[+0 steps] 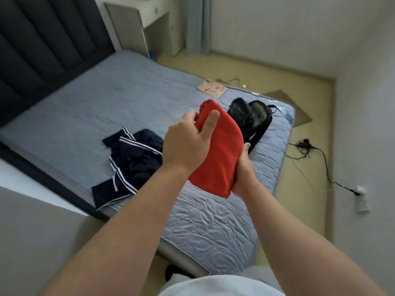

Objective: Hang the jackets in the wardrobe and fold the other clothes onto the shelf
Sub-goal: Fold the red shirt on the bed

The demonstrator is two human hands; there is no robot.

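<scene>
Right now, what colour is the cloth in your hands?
Plain red cloth, held by the left hand and right hand; head view.

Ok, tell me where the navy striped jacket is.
Head view: the navy jacket lies crumpled on the mattress, left of centre, beside the left hand gripping the red garment.

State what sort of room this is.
Most likely a bedroom: a quilted mattress against a dark padded headboard, a navy striped garment lying on the mattress, and a red garment gripped by the left hand and the right hand.
</scene>
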